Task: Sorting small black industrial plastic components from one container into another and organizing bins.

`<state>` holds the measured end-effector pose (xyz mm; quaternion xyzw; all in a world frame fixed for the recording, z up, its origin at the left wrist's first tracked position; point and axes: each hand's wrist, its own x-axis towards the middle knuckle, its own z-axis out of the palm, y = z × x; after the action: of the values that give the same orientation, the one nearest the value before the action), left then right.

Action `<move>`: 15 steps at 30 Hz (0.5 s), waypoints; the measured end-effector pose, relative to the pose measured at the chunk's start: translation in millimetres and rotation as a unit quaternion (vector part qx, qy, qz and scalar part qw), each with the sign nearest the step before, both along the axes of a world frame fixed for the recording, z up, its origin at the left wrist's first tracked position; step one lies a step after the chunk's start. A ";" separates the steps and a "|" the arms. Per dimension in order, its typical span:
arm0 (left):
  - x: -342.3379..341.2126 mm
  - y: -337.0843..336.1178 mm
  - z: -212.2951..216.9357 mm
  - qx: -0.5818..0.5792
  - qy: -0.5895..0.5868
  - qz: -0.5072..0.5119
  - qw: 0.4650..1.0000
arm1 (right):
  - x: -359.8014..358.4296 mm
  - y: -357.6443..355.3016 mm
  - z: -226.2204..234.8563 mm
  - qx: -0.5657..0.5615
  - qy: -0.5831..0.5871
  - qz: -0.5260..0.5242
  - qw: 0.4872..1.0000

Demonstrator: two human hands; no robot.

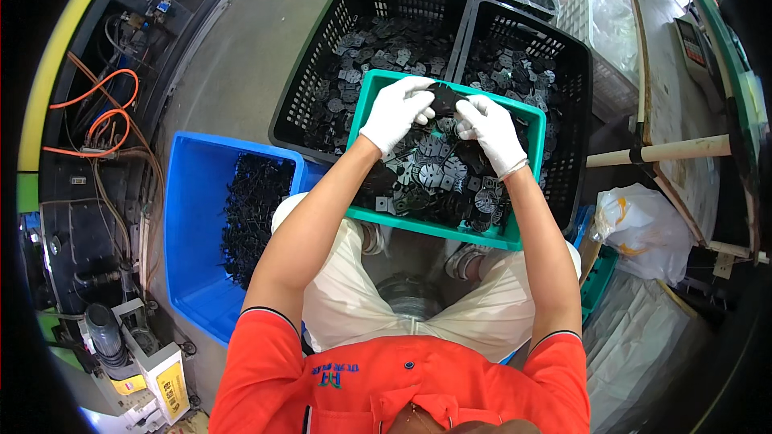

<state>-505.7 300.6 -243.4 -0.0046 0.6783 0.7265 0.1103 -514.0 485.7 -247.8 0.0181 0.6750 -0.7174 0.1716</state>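
Head view, looking down from the person's lap outward: nearest are the orange shirt and pale trousers of the seated person, both forearms reaching forward. Across the knees rests a green tray (pixel 527 124), its floor covered with flat black plastic parts (pixel 438 177), some round and spoked, some square. Over the tray's far edge the two white-gloved hands meet. The left hand (pixel 396 111) and the right hand (pixel 492 130) together pinch one black part (pixel 443 98) between thumbs and curled fingertips, the piece held just above the pile near the tray's far rim.

To the left, on the floor, a blue bin (pixel 189 217) holds a heap of thin black offcuts (pixel 251 213). Beyond the tray stand two black mesh crates side by side, the left crate (pixel 322 48) and the right crate (pixel 575 88), each partly filled with similar black pieces.

By the look of it the step in hand is separating or trimming a single part. The next move would call for a firm two-handed grip and a clean twist or snap, then dropping each piece into its proper container.
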 end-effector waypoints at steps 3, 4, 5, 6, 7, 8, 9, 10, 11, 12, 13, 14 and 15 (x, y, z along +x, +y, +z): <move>-3.7 -5.2 -5.1 0.042 0.004 0.039 0.998 | 3.5 -0.9 11.0 0.010 -0.058 0.085 0.995; -3.4 -4.9 -8.0 0.042 0.005 0.040 0.998 | 3.9 -2.5 7.9 0.010 -0.057 0.086 0.995; -3.3 -3.3 -11.1 0.099 -0.020 0.051 0.994 | 4.2 -4.3 1.4 -0.045 -0.070 0.067 0.994; -3.3 -0.4 -11.3 0.157 -0.045 0.061 0.985 | 4.6 -5.5 -2.8 -0.099 -0.082 0.046 0.991; -2.4 1.5 -9.1 0.131 -0.054 0.033 0.989 | 5.2 -6.9 -5.7 -0.098 -0.082 0.046 0.991; -1.8 2.3 -11.5 0.099 -0.045 -0.015 0.994 | 6.3 -8.9 -7.6 -0.095 -0.072 0.049 0.992; 0.4 3.4 -10.6 0.075 -0.052 -0.017 0.996 | 6.9 -10.6 -8.5 -0.093 -0.061 0.054 0.992; 2.1 4.4 -9.9 0.051 -0.060 -0.018 0.997 | 6.2 -11.4 -8.9 -0.093 -0.062 0.054 0.992; -0.2 4.0 -10.7 0.066 -0.071 0.016 0.995 | 4.6 -12.2 -9.5 -0.078 -0.073 0.028 0.994; -4.0 3.1 -11.1 0.082 -0.081 0.050 0.992 | 3.4 -13.0 -9.8 -0.064 -0.085 0.002 0.994; -9.1 -1.5 -10.6 0.136 -0.082 0.097 0.982 | -2.2 -8.6 -11.6 -0.107 -0.098 -0.008 0.989; -12.8 -8.8 -10.1 0.207 -0.065 0.128 0.968 | -5.5 -4.3 -20.8 -0.084 -0.036 -0.032 0.995; -17.4 -16.9 -11.4 0.206 -0.066 0.132 0.967 | -11.2 -2.6 -32.2 0.034 0.064 -0.038 0.997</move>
<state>-523.1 283.7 -254.8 -0.1187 0.4983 0.8570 0.0566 -525.2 483.1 -280.0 0.0034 0.7077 -0.6994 0.1000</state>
